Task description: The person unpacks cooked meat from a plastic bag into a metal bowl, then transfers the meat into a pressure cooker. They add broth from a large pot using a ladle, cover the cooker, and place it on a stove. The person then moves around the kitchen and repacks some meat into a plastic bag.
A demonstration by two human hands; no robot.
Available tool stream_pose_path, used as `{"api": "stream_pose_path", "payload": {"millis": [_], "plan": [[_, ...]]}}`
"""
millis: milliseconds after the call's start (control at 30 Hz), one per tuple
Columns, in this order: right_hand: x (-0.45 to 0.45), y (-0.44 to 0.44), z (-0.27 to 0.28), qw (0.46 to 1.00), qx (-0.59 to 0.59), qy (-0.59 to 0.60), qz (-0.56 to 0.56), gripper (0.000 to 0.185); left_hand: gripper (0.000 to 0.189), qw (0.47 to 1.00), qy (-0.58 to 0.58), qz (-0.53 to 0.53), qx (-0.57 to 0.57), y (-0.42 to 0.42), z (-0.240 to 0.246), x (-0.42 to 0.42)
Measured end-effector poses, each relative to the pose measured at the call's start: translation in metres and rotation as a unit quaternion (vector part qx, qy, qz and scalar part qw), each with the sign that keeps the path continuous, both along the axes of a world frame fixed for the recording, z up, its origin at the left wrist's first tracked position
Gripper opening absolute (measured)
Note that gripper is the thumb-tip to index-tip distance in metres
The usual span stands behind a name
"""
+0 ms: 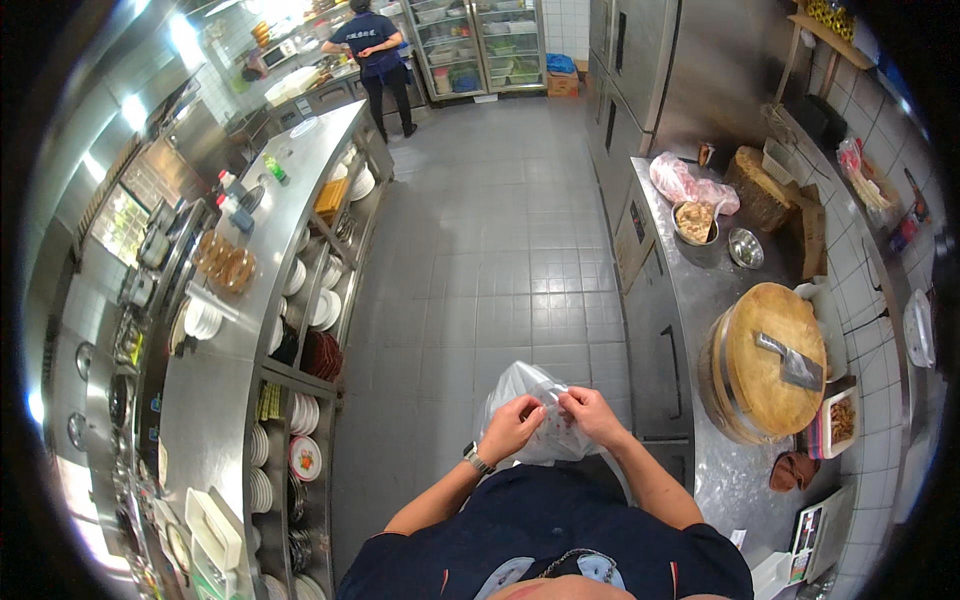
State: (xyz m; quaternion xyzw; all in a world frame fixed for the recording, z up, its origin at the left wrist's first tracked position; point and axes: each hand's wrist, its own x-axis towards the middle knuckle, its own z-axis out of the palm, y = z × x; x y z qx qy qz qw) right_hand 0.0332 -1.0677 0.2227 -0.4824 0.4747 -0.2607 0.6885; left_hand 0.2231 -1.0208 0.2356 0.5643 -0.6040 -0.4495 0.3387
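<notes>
Both my hands are raised in front of my body over a translucent plastic bag [555, 442]. With its fingertips, my left hand [511, 427] pinches the bag's upper edge on the left. My right hand [592, 414] grips the same edge a little to the right, its thumb and forefinger close to the left fingertips. A watch is on my left wrist. The bag hangs below and between the hands; small dark reddish specks show through it, but its contents cannot be told.
On the right steel counter [720, 480], a cleaver [791, 364] lies on a round wooden chopping block [765, 330], near a metal bowl [745, 248]. Left stands a steel counter [202, 397] with shelved plates [326, 309]. A person [375, 56] stands at the far end, near a glass-door refrigerator [480, 45].
</notes>
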Motion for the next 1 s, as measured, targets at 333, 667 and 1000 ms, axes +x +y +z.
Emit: {"api": "stream_pose_path", "payload": {"millis": [333, 667, 1000], "plan": [[-0.019, -0.191, -0.015, 0.991, -0.123, 0.051, 0.026, 0.02, 0.029, 0.947, 0.199, -0.016, 0.253, -0.201, -0.014, -0.029], [-0.032, -0.337, -0.029, 0.977, 0.052, -0.134, 0.16, 0.025, 0.013, 0.901, 0.341, 0.073, 0.26, -0.329, -0.02, -0.033], [-0.069, -0.459, -0.07, 0.868, -0.274, 0.336, -0.242, 0.015, 0.022, 0.999, -0.032, 0.018, -0.021, -0.484, -0.049, 0.04]]}}
